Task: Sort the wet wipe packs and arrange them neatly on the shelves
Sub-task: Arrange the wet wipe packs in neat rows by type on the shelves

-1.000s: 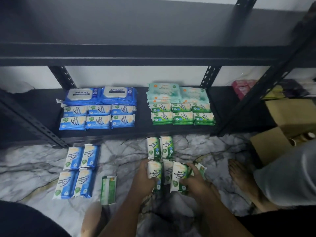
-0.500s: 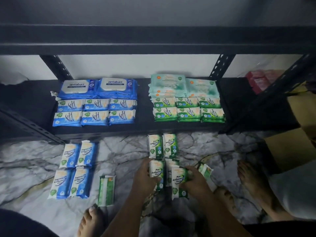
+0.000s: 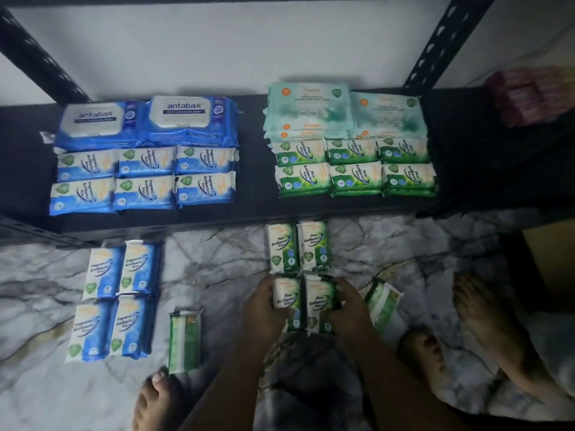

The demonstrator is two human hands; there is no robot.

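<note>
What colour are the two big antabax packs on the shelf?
Antabax packs: blue, white lids; head view.

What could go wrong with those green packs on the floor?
The left hand grips the left pine pack, the right hand the right pine pack; lifted pressed together, one might slip. The tilted green pack beside the right hand could get knocked. The foot might step on the lone green pack.

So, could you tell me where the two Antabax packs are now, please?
In the head view the Antabax packs sit side by side at the back left of the shelf, directly behind the blue antibacterial wipe packs.
</note>
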